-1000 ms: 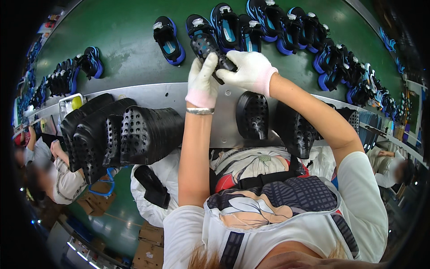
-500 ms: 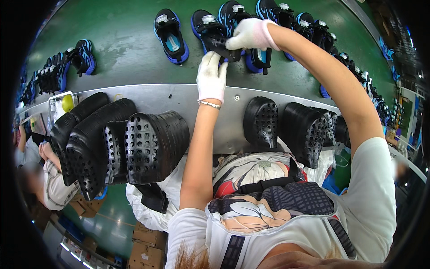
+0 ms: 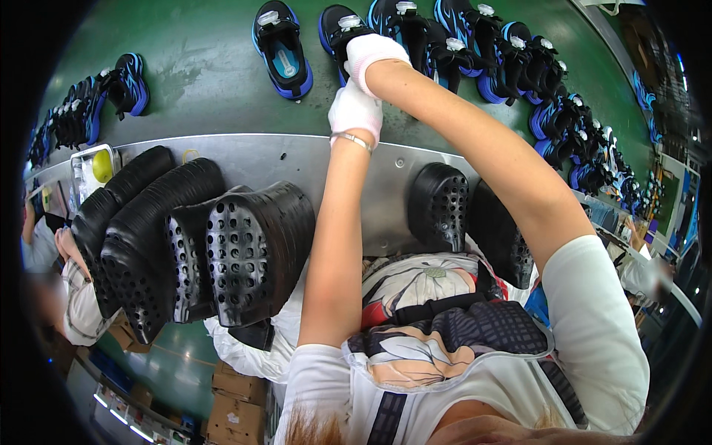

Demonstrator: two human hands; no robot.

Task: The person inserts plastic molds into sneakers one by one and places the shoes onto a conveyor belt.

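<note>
Both my hands wear white gloves and meet at the heel end of a black-and-blue sports shoe [image 3: 340, 22] on the green work surface. My left hand [image 3: 356, 115] is closed about the heel, its fingertips covered by the other hand. Reaching across from the right, my right hand [image 3: 374, 58] lies over the shoe's opening, and its fingers are hidden behind its back. The black perforated insert seen earlier at this shoe is out of sight under the hands. A matching shoe [image 3: 283, 55] with a light blue insole stands just to the left.
Stacks of black perforated inserts stand on the metal ledge [image 3: 386, 167], a large group [image 3: 259, 245] on the left and smaller ones [image 3: 439, 208] on the right. More shoes [image 3: 452, 55] line the right side and another row [image 3: 93, 107] the far left. A person [image 3: 81, 289] sits at left.
My right hand has moved left and down over the shoe's heel, covering the black insert that was showing. My left hand has shifted slightly toward me, and its fingers are now covered.
</note>
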